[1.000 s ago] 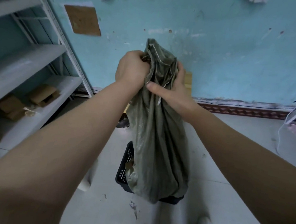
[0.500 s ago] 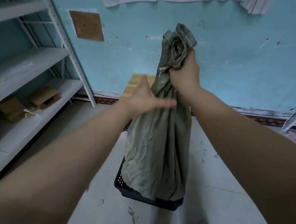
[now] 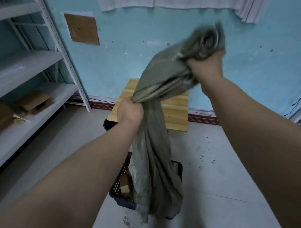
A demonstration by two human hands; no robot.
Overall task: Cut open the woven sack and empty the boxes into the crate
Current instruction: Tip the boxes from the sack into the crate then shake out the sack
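Right hand [image 3: 205, 64] clenched on sack [image 3: 154, 149] end, held high; left hand [image 3: 130, 110] fisted mid-sack. Mouth hangs over crate [image 3: 118, 186] so boxes [image 3: 126, 187] drop in; sack probably empty.

A plain storeroom or stock room. At nine o'clock stands a grey slotted-steel shelving rack [image 3: 42, 67] with flattened brown cardboard boxes [image 3: 34, 100] on a lower shelf. The scuffed, chipped turquoise painted wall [image 3: 125, 58] at twelve o'clock meets a bare grey tiled floor [image 3: 230, 181], where a black perforated plastic crate [image 3: 119, 181] holding small brown cartons [image 3: 126, 187] sits at six o'clock.
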